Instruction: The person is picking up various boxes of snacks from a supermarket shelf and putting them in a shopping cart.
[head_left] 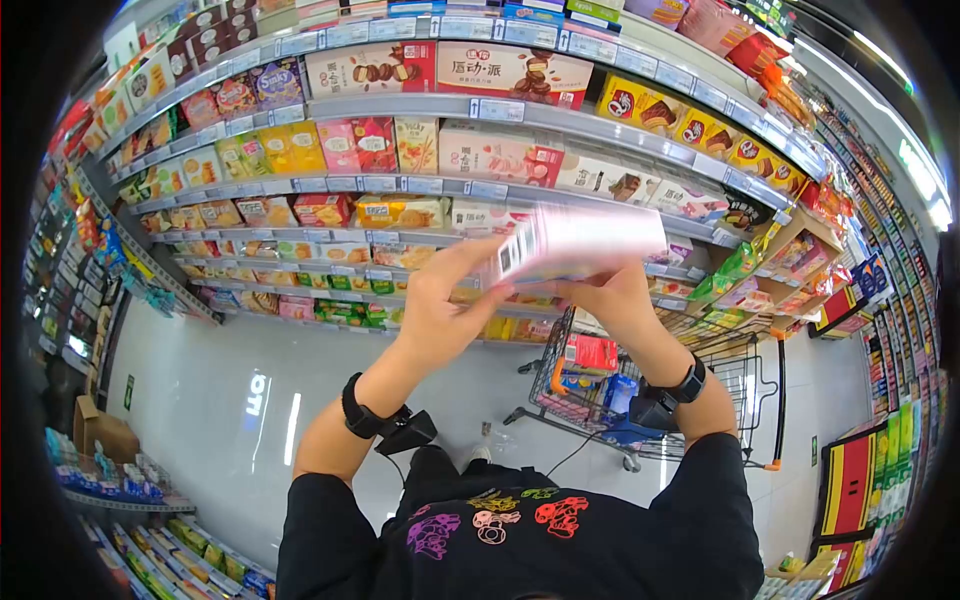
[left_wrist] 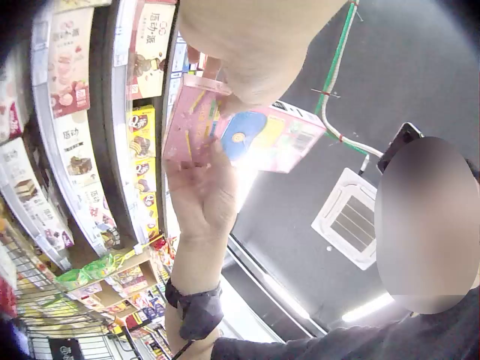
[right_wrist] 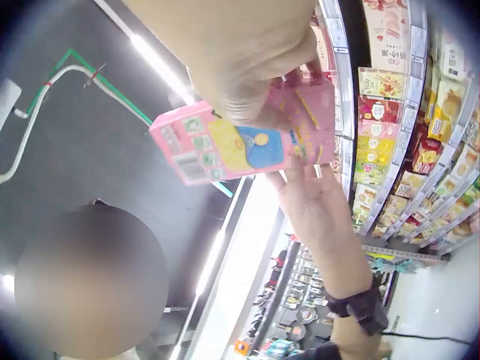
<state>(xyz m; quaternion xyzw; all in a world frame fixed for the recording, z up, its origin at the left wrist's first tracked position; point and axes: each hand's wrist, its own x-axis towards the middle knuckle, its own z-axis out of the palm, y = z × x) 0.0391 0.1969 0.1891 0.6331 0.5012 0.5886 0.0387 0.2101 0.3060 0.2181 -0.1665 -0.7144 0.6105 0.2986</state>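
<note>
Both hands hold up a pink snack box, which is blurred in the head view, in front of the shelves. My left hand grips its left end near a barcode, thumb along the lower edge. At the right part, my right hand holds it from below. The left wrist view shows the box with a blue and yellow printed panel and the right hand's fingers against its pink face. In the right wrist view a side panel of the box carries small green pictures and a barcode.
Shelves full of boxed biscuits and cakes curve across the front. A wire shopping cart stands at the lower right, with a red box and other packs inside. More stocked racks line the right side, and a cardboard box sits at left.
</note>
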